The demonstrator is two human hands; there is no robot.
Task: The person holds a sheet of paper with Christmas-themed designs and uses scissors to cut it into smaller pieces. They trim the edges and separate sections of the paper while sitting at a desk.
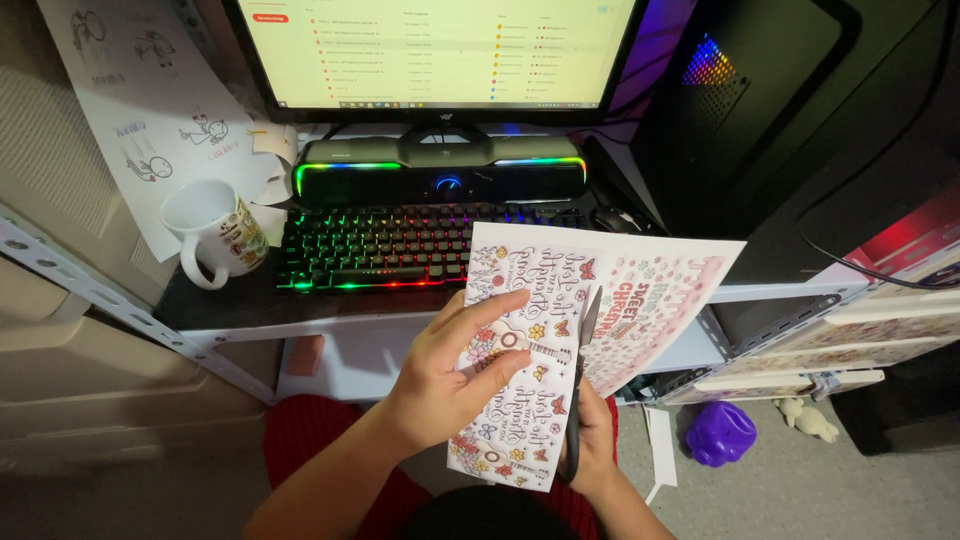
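Left hand: our left hand [455,375] held the printed sheet [560,330] from its left side, thumb on top and the fingers [500,305] a little spread and pinching the paper.
Right hand: our right hand [592,445] was under the sheet and closed around the handles of the black scissors [580,375]; the fingers were mostly hidden, so we could not tell more.
Scissors: the blades pointed up into the sheet, along a cut from its lower edge to about the middle.
Sheet: it was in the air in front of the desk, over the red lap, its upper edge covering the right front corner of the desk [220,315].
Keyboard: the lit keyboard [400,245] lay along the front edge of the desk, just above the sheet.
Mug: a white mug [215,230] stood at the left front corner, well apart from the hands.
Open room: there was free space left of the hands; to the right, a shelf edge [800,292] was near the sheet's corner.
Floor: a purple toy [720,432] lay at lower right.
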